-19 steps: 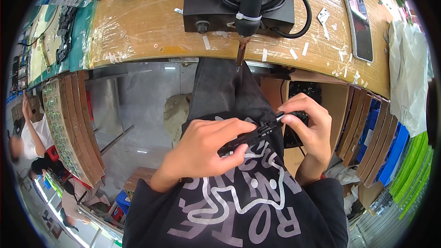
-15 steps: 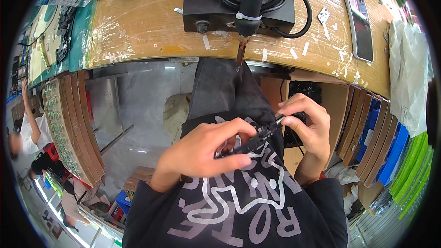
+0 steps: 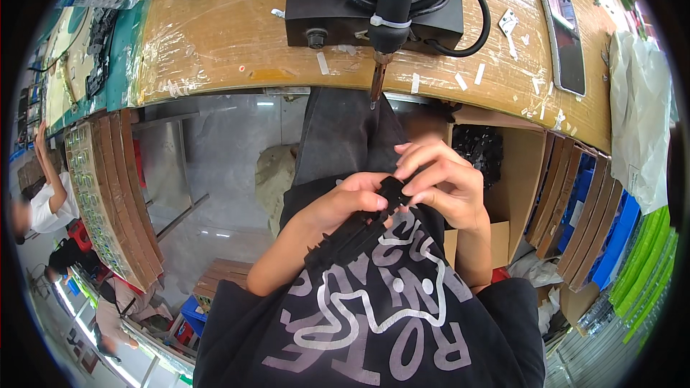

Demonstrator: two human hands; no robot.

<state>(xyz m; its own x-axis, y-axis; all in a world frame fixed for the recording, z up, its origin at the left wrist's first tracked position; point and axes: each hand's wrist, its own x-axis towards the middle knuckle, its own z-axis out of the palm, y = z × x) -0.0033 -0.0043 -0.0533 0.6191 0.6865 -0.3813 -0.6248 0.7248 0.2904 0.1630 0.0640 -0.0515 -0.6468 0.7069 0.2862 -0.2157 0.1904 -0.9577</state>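
Observation:
In front of my dark shirt, my two hands meet over a long black plastic part (image 3: 356,233) with small tabs along its edge. It slants from lower left up to the fingers at its upper right end. My left hand (image 3: 350,200) is closed round the upper stretch, the thumb lying on top. My right hand (image 3: 449,185) pinches the wider upper end between thumb and fingers. Its fingertips partly hide that end, so I cannot make out whether a smaller piece is there too.
Above my lap, a blue-handled soldering iron (image 3: 392,14) points down beside a black control box (image 3: 309,18) on the taped bench (image 3: 215,50). A phone (image 3: 562,36) and a plastic bag (image 3: 640,115) are at right. An open cardboard box (image 3: 521,194) holds black parts. People work at far left.
My right hand has moved left to meet the left hand. The black part has turned steeper, and my left hand has shifted up to its upper end. A small shiny piece by my right fingertips no longer shows.

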